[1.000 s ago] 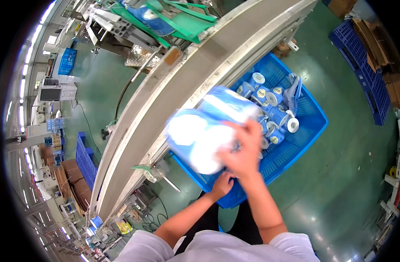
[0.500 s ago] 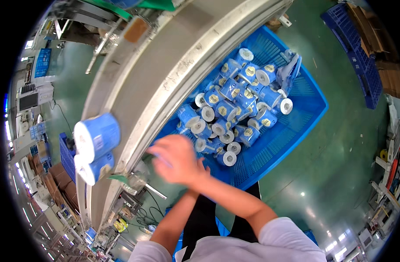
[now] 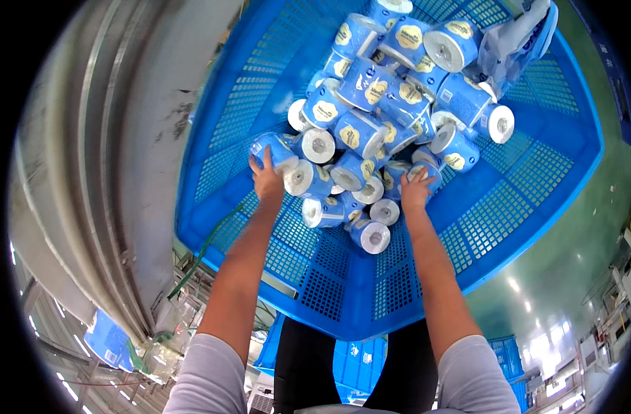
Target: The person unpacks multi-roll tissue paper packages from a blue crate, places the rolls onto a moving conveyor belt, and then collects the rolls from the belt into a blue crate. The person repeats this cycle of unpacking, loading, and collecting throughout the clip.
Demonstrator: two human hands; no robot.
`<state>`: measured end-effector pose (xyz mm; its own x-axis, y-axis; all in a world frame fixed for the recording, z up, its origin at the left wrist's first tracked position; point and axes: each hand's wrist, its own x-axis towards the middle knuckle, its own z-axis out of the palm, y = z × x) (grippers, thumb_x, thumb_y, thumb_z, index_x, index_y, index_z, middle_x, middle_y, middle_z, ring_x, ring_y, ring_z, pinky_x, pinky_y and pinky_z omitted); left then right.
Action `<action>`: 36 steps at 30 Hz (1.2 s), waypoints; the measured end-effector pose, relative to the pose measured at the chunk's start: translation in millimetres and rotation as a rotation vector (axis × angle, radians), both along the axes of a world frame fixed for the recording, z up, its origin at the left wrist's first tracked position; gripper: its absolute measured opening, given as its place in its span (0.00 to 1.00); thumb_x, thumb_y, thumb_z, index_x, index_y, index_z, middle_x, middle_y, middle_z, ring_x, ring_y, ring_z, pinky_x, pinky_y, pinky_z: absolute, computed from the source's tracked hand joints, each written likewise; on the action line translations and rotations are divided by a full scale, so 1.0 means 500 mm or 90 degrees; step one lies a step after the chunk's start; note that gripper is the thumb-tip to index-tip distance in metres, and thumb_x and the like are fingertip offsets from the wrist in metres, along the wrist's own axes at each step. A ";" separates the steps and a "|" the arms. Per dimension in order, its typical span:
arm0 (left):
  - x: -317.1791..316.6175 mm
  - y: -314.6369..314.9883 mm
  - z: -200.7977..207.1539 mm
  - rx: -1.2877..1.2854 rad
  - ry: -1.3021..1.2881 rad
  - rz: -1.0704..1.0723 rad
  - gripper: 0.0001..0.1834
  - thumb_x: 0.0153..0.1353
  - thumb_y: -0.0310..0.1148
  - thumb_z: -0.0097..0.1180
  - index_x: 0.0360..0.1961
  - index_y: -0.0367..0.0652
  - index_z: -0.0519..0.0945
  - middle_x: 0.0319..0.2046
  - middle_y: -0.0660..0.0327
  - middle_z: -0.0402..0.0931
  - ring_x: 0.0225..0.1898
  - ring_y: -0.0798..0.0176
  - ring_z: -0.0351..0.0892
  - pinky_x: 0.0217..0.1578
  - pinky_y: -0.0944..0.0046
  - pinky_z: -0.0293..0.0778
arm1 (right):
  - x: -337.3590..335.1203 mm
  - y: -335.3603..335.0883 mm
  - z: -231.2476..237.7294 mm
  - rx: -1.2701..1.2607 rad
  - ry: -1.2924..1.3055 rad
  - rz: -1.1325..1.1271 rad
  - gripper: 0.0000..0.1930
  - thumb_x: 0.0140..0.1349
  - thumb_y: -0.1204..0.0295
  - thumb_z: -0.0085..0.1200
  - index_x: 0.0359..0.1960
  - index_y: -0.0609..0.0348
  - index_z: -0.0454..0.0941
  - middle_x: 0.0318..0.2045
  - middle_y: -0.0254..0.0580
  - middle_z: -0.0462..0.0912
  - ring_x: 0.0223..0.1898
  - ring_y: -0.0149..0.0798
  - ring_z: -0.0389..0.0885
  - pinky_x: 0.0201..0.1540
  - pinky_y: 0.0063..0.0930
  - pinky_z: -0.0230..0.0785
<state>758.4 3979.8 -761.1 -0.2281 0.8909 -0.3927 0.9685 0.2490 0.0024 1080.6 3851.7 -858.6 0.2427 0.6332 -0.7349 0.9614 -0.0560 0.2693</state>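
Many blue-wrapped toilet paper rolls [image 3: 362,132] with white ends and pale yellow labels lie heaped in a large blue plastic basket [image 3: 226,131]. Both my arms reach down into it. My left hand [image 3: 267,182] has its fingers around a toilet paper roll [image 3: 274,146] at the left edge of the heap. Toward the right of the pile, my right hand [image 3: 415,190] grips another roll [image 3: 431,170], its fingertips over the wrapper. The undersides of both rolls are hidden by the hands and neighbouring rolls.
A grey metal conveyor [image 3: 146,138] runs along the basket's left side, with a blue pack [image 3: 108,341] near its lower end. Crumpled blue plastic film [image 3: 515,48] lies at the basket's far right. Green floor [image 3: 571,241] shows to the right.
My hands have parted and moved from beside the conveyor onto rolls in the basket. The view has shifted closer over the basket, and the conveyor now sits farther left.
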 end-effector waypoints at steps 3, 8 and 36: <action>0.011 0.028 0.015 -0.092 0.036 -0.092 0.38 0.52 0.35 0.59 0.62 0.58 0.54 0.59 0.43 0.55 0.45 0.39 0.73 0.42 0.52 0.74 | 0.071 -0.001 -0.036 0.051 0.009 0.051 0.22 0.58 0.63 0.48 0.56 0.45 0.69 0.57 0.67 0.63 0.52 0.75 0.65 0.31 0.53 0.75; -0.086 -0.013 0.083 0.027 -0.134 0.020 0.25 0.57 0.35 0.54 0.55 0.43 0.63 0.48 0.52 0.71 0.41 0.52 0.77 0.38 0.54 0.74 | 0.120 0.167 0.164 -0.012 0.332 -0.298 0.23 0.44 0.62 0.61 0.39 0.66 0.78 0.37 0.57 0.80 0.41 0.51 0.80 0.34 0.35 0.75; 0.128 -0.218 0.271 -0.165 -0.154 -0.279 0.20 0.48 0.45 0.60 0.40 0.47 0.81 0.53 0.39 0.63 0.57 0.37 0.60 0.53 0.45 0.59 | 0.007 0.004 0.450 0.508 0.731 -0.939 0.22 0.56 0.63 0.59 0.48 0.66 0.74 0.41 0.41 0.72 0.40 0.31 0.72 0.43 0.25 0.65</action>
